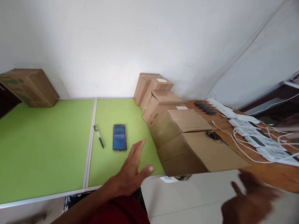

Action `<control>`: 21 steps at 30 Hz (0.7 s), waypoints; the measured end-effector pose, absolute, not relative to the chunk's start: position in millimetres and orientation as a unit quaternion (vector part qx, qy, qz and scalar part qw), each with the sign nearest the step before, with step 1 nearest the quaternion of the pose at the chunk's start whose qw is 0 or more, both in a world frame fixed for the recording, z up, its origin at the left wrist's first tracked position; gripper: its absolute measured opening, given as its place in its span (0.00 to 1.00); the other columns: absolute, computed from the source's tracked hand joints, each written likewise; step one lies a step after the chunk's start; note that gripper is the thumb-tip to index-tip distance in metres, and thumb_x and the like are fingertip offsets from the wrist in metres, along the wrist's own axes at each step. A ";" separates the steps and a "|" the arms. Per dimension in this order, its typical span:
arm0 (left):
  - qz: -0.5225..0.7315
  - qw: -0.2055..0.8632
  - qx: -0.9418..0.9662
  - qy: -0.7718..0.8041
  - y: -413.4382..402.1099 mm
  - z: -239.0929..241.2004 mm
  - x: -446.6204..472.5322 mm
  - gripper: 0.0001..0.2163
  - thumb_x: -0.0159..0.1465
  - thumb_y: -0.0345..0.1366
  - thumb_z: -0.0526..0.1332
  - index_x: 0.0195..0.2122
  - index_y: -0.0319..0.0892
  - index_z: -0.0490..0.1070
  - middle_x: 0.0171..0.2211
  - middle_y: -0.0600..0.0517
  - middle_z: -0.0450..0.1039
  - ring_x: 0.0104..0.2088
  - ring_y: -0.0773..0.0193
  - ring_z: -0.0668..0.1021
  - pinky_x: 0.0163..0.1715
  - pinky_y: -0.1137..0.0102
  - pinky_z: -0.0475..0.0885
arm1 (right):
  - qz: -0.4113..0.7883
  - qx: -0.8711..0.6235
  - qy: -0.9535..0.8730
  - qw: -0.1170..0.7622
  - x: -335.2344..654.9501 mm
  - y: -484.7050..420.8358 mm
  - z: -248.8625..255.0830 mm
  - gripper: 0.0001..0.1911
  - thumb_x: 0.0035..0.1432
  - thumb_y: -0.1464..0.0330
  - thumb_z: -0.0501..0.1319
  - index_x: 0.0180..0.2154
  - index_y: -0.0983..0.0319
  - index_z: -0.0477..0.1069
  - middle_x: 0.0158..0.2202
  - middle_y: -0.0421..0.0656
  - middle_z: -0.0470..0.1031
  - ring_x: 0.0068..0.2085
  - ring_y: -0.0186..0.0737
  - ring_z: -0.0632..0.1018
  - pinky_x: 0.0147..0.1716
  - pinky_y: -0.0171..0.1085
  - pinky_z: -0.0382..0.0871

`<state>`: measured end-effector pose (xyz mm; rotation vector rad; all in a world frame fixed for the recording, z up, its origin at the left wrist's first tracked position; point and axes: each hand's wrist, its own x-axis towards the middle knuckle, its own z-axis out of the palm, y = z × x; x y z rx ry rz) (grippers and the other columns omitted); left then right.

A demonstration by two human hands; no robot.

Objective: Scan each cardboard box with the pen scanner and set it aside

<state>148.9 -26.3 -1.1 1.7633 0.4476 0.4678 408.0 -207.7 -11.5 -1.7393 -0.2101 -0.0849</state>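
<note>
My left hand (133,168) hovers over the front edge of the green table (58,140), thumb and fingers apart and nothing in it. A phone (120,137) lies just beyond that hand, with a pen (99,137) to its left. To the right stands a row of cardboard boxes, the nearest a large box (210,149) with a dark torn hole in its top. Off that box's front right corner is my right hand (249,199), blurred by motion, its fingers spread and holding nothing visible. Both hands appear apart from the boxes.
Another cardboard box (32,88) stands at the table's far left. Several white power strips (263,140) with tangled white cables lie on a brown wooden table (268,172) at the right. A white wall (105,46) rises behind; floor tiles (177,199) show below.
</note>
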 end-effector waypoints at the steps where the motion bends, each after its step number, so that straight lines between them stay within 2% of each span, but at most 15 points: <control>1: 0.176 0.602 0.757 0.182 -34.0 -3.8 161.3 0.40 0.75 0.57 0.54 0.80 0.50 0.37 0.81 0.44 0.39 0.80 0.42 0.46 0.77 0.43 0.47 | -0.028 -0.754 -0.071 0.653 409.3 -206.9 -22.0 0.42 0.66 0.34 0.40 0.53 0.55 0.75 0.65 0.59 0.73 0.72 0.72 0.64 0.68 0.75 0.54; 4: 0.152 0.609 0.758 0.178 -38.4 -13.7 191.8 0.43 0.74 0.60 0.53 0.80 0.46 0.34 0.81 0.41 0.37 0.80 0.44 0.43 0.78 0.44 0.44 | 0.031 -0.726 -0.061 0.685 405.0 -206.5 -52.1 0.42 0.59 0.30 0.44 0.40 0.57 0.76 0.46 0.56 0.83 0.60 0.74 0.78 0.60 0.73 0.68; 5: 0.157 0.604 0.761 0.177 -36.2 -18.1 199.3 0.44 0.74 0.61 0.52 0.80 0.44 0.34 0.81 0.40 0.37 0.80 0.44 0.43 0.78 0.44 0.42 | 0.046 -0.721 -0.066 0.688 401.4 -207.6 -60.2 0.44 0.58 0.29 0.42 0.38 0.58 0.76 0.42 0.55 0.84 0.57 0.73 0.80 0.57 0.73 0.71; 7: 0.180 0.594 0.765 0.170 -30.3 -28.0 209.2 0.46 0.73 0.65 0.49 0.80 0.41 0.34 0.81 0.39 0.39 0.80 0.43 0.43 0.78 0.45 0.41 | 0.063 -0.718 -0.081 0.688 392.0 -210.5 -72.6 0.44 0.59 0.28 0.43 0.39 0.58 0.77 0.39 0.53 0.84 0.54 0.69 0.81 0.53 0.71 0.74; 10: 0.207 0.592 0.762 0.162 -24.3 -41.9 211.8 0.45 0.72 0.68 0.43 0.80 0.42 0.36 0.81 0.40 0.40 0.80 0.43 0.44 0.78 0.47 0.37 | 0.096 -0.692 -0.125 0.704 374.6 -210.1 -81.7 0.41 0.62 0.30 0.47 0.50 0.56 0.77 0.46 0.51 0.85 0.58 0.63 0.80 0.54 0.65 0.76; 14: 0.210 0.587 0.767 0.153 -24.9 -43.4 196.5 0.45 0.72 0.67 0.46 0.80 0.42 0.37 0.80 0.39 0.44 0.79 0.43 0.50 0.78 0.46 0.43 | 0.120 -0.650 -0.160 0.733 352.1 -198.2 -81.3 0.39 0.66 0.35 0.50 0.63 0.53 0.72 0.60 0.49 0.79 0.68 0.56 0.72 0.61 0.59 0.74; 17: 0.217 0.547 0.789 0.178 -25.4 -29.4 174.1 0.41 0.74 0.62 0.51 0.80 0.44 0.42 0.76 0.38 0.55 0.75 0.43 0.59 0.76 0.45 0.50 | 0.157 -0.624 -0.168 0.747 337.9 -192.9 -79.3 0.40 0.68 0.36 0.48 0.66 0.54 0.71 0.64 0.48 0.76 0.70 0.54 0.71 0.64 0.55 0.72; 21: 0.252 0.504 0.806 0.182 -19.3 -0.6 135.2 0.32 0.77 0.52 0.55 0.78 0.49 0.51 0.74 0.44 0.63 0.74 0.48 0.64 0.75 0.52 0.58 | 0.239 -0.606 -0.156 0.742 315.9 -188.5 -81.2 0.41 0.67 0.36 0.50 0.68 0.53 0.69 0.64 0.47 0.78 0.68 0.53 0.73 0.66 0.52 0.70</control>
